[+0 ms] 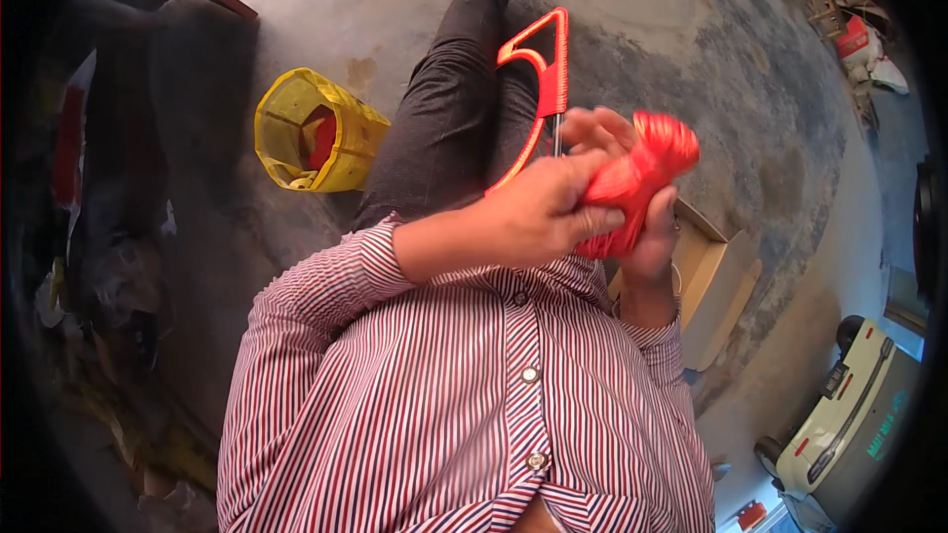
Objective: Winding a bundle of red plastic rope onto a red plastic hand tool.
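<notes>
In front of my belly I hold a bundle of glossy red cord (632, 183), wound thick and narrowing near its far end. My left hand (553, 202) closes on its near left side, thumb laid across the strands. From the right, my right hand (654, 237) grips the lower right side; most of its fingers are hidden behind the bundle. Both hands are slightly blurred. Across my right thigh rests a frame wrapped in red cord (555, 79), with a curved arm and a triangular end. Bare grey rods show beside my left hand's fingers.
A yellow bag (370, 143) with red material inside stands on the floor left of my legs. An open cardboard box (716, 286) sits at my right. A cream and grey vehicle (839, 415) stands lower right. Assorted items (859, 44) lie along the far right wall.
</notes>
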`<state>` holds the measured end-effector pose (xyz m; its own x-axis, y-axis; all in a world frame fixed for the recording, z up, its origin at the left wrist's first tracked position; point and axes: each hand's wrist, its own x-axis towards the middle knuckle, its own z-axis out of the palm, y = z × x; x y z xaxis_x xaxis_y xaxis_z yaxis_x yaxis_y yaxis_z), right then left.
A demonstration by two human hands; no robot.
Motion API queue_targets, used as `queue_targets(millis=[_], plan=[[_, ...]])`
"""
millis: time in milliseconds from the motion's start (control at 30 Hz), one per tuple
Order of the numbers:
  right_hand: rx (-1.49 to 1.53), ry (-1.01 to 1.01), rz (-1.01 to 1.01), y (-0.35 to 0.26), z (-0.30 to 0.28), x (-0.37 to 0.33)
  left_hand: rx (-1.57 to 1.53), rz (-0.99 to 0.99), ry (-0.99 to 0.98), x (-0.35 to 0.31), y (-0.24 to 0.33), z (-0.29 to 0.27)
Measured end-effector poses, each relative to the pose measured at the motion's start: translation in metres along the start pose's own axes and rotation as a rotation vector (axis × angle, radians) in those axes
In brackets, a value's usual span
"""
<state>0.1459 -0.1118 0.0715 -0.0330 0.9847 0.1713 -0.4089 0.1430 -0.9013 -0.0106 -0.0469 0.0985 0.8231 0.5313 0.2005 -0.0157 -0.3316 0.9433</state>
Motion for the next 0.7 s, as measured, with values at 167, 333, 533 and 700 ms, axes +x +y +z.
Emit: queue_targets(millis=[167,333,533,700], plan=[[0.351,-0.247,0.228,0.004,-0.024,-0.011,-0.941,-0.043,0.473,0.006,0.022,-0.055],[0.24,0.221,0.156,0.014,-0.091,-0.007,-0.664,0.11,0.742,-0.014,-0.031,-0.094],[-0.453,0.156,0.432,0.045,-0.085,0.006,0.054,-0.04,0.035,-0.042,-0.057,-0.081],[-0.379,-0.092,0.753,0.033,-0.056,0.019,1.127,-0.246,-0.279,-0.019,-0.056,-0.034]])
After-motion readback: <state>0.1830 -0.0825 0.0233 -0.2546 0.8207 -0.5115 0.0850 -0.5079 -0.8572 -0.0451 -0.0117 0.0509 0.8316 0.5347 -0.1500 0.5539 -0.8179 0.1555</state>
